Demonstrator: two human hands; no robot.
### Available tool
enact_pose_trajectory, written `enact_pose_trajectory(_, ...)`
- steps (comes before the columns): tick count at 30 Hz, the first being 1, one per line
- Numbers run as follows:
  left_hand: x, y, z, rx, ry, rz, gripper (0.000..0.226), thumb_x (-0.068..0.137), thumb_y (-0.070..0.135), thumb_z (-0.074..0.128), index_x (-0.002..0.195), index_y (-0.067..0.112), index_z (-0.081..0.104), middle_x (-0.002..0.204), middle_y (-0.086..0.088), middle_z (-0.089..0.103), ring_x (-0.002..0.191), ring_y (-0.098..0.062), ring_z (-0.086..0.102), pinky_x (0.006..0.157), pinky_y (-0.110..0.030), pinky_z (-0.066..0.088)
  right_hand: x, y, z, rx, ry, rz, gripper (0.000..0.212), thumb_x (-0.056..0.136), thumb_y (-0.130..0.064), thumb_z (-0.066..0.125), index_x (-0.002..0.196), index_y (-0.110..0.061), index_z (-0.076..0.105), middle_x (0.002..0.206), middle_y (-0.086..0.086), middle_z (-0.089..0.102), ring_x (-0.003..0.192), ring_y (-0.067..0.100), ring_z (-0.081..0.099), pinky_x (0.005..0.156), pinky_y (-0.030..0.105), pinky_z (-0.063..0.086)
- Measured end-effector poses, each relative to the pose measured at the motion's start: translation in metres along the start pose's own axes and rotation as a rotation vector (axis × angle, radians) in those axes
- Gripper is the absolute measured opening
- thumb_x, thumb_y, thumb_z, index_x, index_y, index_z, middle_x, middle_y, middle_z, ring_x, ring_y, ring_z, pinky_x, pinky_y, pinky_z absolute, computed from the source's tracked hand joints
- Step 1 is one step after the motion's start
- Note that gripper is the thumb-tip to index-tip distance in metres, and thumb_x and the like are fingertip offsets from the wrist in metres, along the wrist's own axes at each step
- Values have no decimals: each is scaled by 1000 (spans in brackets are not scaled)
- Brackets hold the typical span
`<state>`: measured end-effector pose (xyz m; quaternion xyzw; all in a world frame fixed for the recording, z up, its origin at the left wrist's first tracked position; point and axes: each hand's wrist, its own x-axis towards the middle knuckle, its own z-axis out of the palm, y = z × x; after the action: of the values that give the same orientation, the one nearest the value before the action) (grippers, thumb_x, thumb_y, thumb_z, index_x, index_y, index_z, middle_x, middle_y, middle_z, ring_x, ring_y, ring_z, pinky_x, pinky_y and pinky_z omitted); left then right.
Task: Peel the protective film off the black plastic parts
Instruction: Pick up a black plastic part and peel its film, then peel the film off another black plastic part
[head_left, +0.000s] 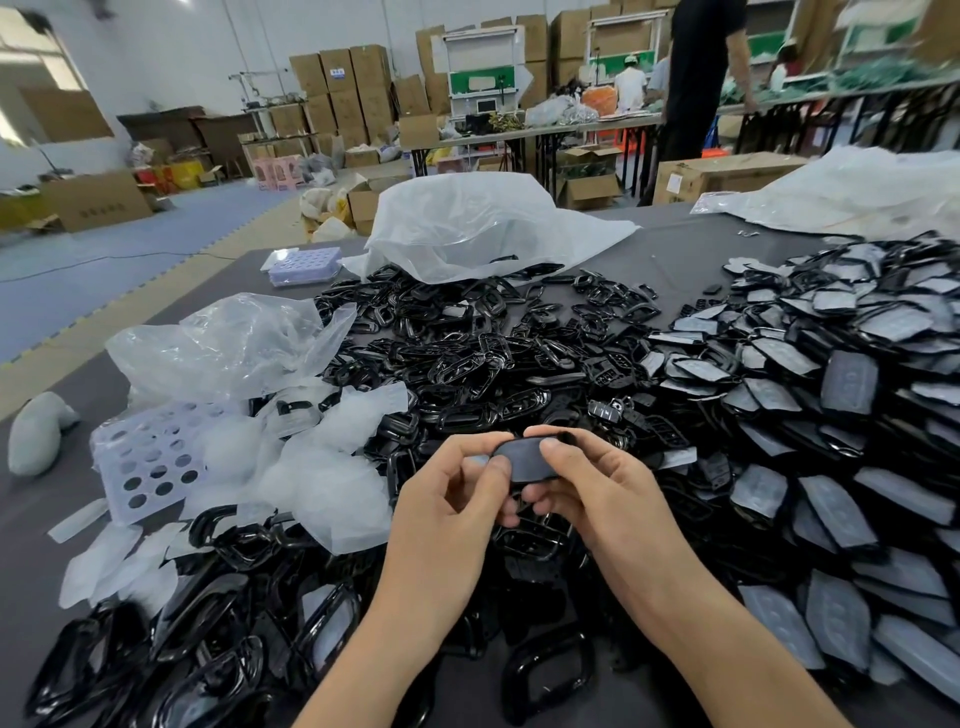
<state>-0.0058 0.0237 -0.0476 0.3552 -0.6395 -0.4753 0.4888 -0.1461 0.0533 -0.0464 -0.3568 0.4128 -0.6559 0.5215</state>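
Note:
Both my hands hold one black plastic part (527, 460) above the table's middle, its face dull grey with film. My left hand (457, 499) pinches its left edge between thumb and fingers. My right hand (587, 478) grips its right end, thumb on top and fingers curled underneath. A heap of film-covered parts (841, 405) fills the right side of the table. Glossy black frames (467, 343) lie piled in the centre and at the near left (208, 639). Peeled film pieces (322, 467) lie to the left of my hands.
A perforated white tray (150, 457) sits at the left under crumpled clear bags (228, 338). A large white bag (478, 228) lies at the back, another (862, 192) at far right. The grey table (31, 571) shows at the near left. A person (701, 78) stands beyond.

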Motion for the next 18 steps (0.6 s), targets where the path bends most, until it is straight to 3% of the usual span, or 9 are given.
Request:
enact_pose_trajectory(3,0,-2,0,-11,1,1,23,97,9,60,98,28,72,67,2,65,63,-10,64,63,-15,51,0,0,-1,27,-5,30,29,100,-7,55,87,-19,79,83,11,72,63,16,65,60,21,55)
enact_pose_trajectory(8,-3,-4,1,27,-18,16,26,96,9,61,99,32,73,68,0,65,65,-10,63,67,-17,51,2,2,-3,40,2,69,12,94,-1,62,90,-11,68,78,9,70,57,16,62,54,23,53)
enact_pose_trajectory(11,-4,-2,1,55,-24,44,24,96,12,63,103,32,75,68,-4,64,66,-11,61,69,-18,51,3,2,-5,21,-28,70,19,93,-2,65,84,-17,71,76,9,69,58,16,63,55,24,53)
enact_pose_trajectory(14,-5,-1,1,79,-23,58,28,96,14,63,106,38,75,76,-5,66,69,-10,62,69,-19,52,3,2,-5,3,-65,48,15,81,-14,76,75,-28,75,74,7,69,60,16,62,58,24,53)
enact_pose_trajectory(18,-5,-2,-1,218,-48,139,29,99,20,58,115,39,72,88,5,62,86,-17,65,82,-33,55,2,1,-5,-13,-99,42,13,60,-30,82,68,-31,72,69,1,67,58,16,63,56,23,52)
